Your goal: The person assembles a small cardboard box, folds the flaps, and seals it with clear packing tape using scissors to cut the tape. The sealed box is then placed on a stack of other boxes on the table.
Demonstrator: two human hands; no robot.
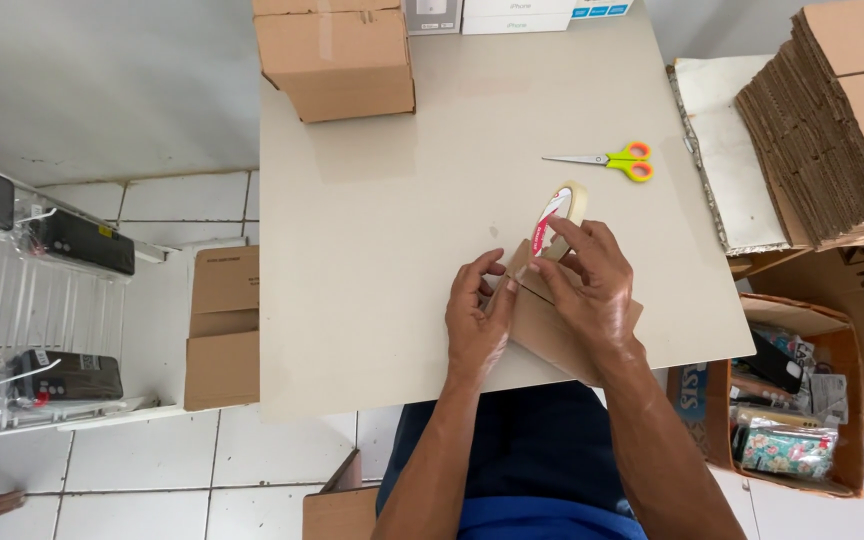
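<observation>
Near the centre-right of the frame, the right hand (592, 285) curls its fingers around a tape roll (557, 215) while the left hand (477, 315) presses half-open fingers on flat cardboard (552, 335), seemingly light, stiff, best gripped at its edges.

Matt, smooth beige laminate on the table top (382, 220). Plain brown cardboard, matt and slightly fibrous, on the flat box (552, 330) under both hands. Glossy tape on the roll (558, 212), with a paper-like inner core. Bright metal blades and glossy yellow and orange plastic handles on the scissors (614, 160). Rough corrugated edges along the stack of cardboard sheets (832, 130). Glazed, smooth white tiles on the floor (182, 460).
</observation>
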